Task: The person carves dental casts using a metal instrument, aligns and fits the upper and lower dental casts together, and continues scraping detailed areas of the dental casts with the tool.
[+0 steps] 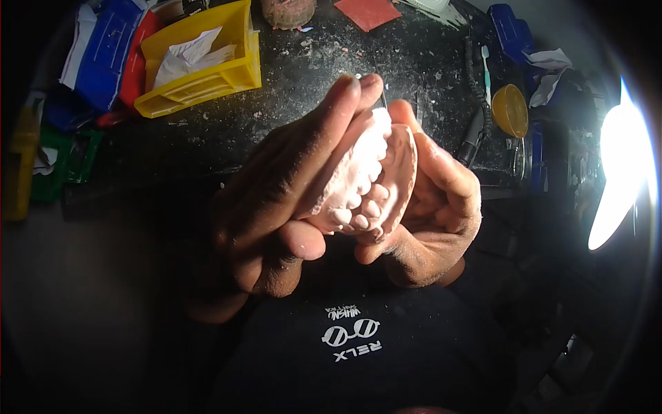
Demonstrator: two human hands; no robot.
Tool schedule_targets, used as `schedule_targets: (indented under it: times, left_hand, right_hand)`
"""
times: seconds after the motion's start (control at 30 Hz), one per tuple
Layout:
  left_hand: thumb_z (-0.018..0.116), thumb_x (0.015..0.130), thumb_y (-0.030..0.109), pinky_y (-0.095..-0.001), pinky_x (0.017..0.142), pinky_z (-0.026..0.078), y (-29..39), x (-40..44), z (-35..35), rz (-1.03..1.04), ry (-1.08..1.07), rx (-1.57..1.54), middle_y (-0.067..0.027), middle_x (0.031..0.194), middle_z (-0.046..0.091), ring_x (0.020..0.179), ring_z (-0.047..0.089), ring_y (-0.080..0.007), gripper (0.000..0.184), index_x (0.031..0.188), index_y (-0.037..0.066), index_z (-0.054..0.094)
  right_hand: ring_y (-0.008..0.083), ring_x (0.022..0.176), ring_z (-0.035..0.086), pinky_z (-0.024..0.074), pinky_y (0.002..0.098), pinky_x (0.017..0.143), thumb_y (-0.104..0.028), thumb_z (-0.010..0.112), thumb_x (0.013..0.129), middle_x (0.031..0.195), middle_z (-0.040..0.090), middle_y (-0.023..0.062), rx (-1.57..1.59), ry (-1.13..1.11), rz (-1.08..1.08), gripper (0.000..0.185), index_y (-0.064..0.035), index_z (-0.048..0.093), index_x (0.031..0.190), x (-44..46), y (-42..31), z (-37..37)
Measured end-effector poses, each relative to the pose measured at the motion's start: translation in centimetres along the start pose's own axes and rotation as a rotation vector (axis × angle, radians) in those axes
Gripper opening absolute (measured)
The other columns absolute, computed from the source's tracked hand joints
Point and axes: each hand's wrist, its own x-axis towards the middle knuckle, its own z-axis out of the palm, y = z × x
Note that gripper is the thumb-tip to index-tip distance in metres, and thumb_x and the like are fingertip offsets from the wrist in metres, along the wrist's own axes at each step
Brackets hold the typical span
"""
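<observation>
Two pale plaster dental casts are held together in mid-air above the near edge of the dark worktop. My left hand (276,179) is wrapped round the left cast (345,172), its fingers flat along the back and its thumb at the lower edge. The right cast (398,172) rests in my right hand (441,214), with fingers behind it and the thumb below. The rows of teeth face each other and meet or nearly meet at the lower part. Strong light whitens the upper teeth, hiding their detail.
On the dark, dusty worktop (303,76) stands a yellow bin (200,93) with paper inside. Blue bins (103,58) are at the left. A red sheet (367,12), toothbrush (486,65), handpiece (473,136) and yellow bowl (509,110) lie further back. A bright lamp (620,159) shines at right.
</observation>
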Motion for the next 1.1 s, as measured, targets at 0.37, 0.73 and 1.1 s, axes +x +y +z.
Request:
schedule_targets:
  times: [0.37,0.73,1.1]
  left_hand:
    - [0.044,0.092,0.069,-0.0458,0.119,0.029,0.4,0.0,1.1,0.005,0.039,-0.202,-0.0352,0.156,0.026,0.146,0.032,-0.0375,0.100,0.159,0.002,0.011]
    - [0.034,0.097,0.067,-0.0465,0.118,0.031,6.6,1.7,7.3,-0.191,0.316,0.008,-0.0342,0.156,0.028,0.143,0.036,-0.0396,0.094,0.157,-0.002,0.012]
    - [0.039,0.100,0.062,-0.0466,0.114,0.037,6.9,-1.1,8.3,-0.087,0.295,0.140,-0.0328,0.149,0.040,0.137,0.044,-0.0382,0.089,0.148,-0.013,0.031]
  right_hand:
    - [0.0413,0.142,0.035,0.0344,0.0509,0.117,0.002,0.085,0.074,0.150,0.029,0.0401,-0.010,0.002,0.004,0.088,0.0062,0.033,0.145,0.0,-1.2,0.1]
    - [0.0418,0.142,0.034,0.0347,0.0492,0.118,0.002,0.083,0.075,0.149,0.030,0.0408,-0.050,-0.037,-0.117,0.084,0.0100,0.034,0.143,-1.1,-2.7,-0.2]
    - [0.0465,0.137,0.041,0.0612,0.0429,0.094,0.021,0.068,0.078,0.155,0.027,0.0333,0.018,0.058,0.136,0.077,0.0143,0.030,0.145,-4.2,-7.7,2.1]
